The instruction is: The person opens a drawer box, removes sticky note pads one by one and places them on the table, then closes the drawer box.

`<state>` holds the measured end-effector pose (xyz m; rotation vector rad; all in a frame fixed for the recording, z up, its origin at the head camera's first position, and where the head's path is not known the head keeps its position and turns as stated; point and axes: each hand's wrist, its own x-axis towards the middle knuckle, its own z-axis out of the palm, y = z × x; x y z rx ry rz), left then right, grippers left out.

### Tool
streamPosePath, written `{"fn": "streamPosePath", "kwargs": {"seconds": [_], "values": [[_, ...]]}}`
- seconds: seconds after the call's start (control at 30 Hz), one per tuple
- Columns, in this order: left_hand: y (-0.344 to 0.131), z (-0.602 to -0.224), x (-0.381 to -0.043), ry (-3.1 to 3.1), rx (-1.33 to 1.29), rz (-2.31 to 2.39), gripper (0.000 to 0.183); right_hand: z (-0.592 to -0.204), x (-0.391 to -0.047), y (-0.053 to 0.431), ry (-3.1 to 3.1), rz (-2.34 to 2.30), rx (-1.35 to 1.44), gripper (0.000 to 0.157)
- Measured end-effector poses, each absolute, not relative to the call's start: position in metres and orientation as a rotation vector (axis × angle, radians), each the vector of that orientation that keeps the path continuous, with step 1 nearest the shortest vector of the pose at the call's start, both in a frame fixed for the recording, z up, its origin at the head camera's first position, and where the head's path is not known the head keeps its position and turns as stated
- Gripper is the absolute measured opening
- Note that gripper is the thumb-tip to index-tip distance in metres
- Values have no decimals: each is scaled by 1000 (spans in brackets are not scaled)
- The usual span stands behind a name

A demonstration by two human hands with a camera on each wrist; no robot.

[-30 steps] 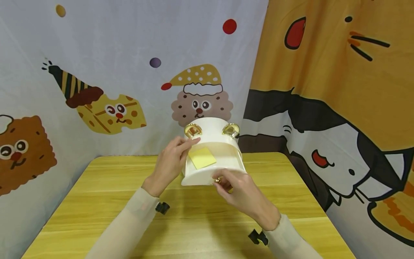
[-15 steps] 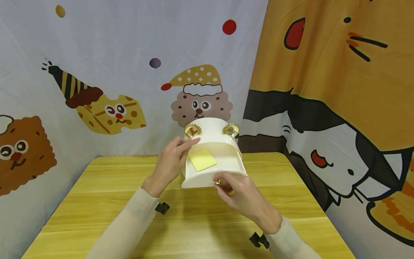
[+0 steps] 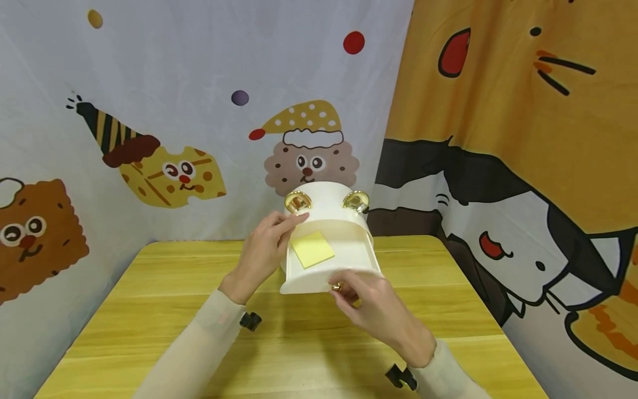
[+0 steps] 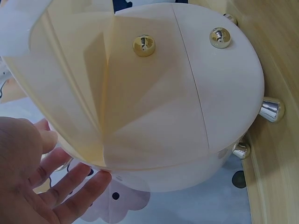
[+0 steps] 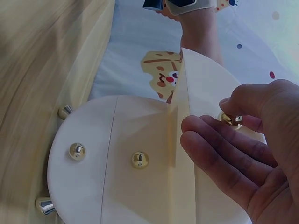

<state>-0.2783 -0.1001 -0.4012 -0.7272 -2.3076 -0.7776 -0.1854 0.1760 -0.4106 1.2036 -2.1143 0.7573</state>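
Note:
A white rounded drawer box (image 3: 326, 199) with gold knobs stands on the table, its top drawer (image 3: 356, 252) pulled out towards me. A yellow sticky note pad (image 3: 312, 250) lies inside the drawer, at the left. My right hand (image 3: 381, 310) pinches the drawer's gold knob (image 5: 230, 119) between thumb and index finger. At the box's upper left, my left hand (image 3: 264, 252) touches its side with fingers extended, as the left wrist view also shows. Two lower drawer fronts, each with a gold knob (image 4: 144, 45), appear pushed in.
Two gold ring-shaped ornaments (image 3: 298, 202) sit on the box's top. Small metallic feet (image 4: 272, 109) hold it above the wooden table (image 3: 199, 288). Behind the table hangs a printed curtain (image 3: 189, 66) with cartoon figures.
The top drawer has slid slightly farther out towards me, carrying the sticky note pad. My right hand moved back with the knob. My left hand stayed in place.

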Motion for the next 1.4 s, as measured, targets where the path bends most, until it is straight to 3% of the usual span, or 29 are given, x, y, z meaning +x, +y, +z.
{"fn": "streamPosePath", "kwargs": {"seconds": [1.4], "values": [[-99, -405, -279, -2300, -709, -756, 47, -423, -176, 183, -2113, 741, 1216, 35]]}}
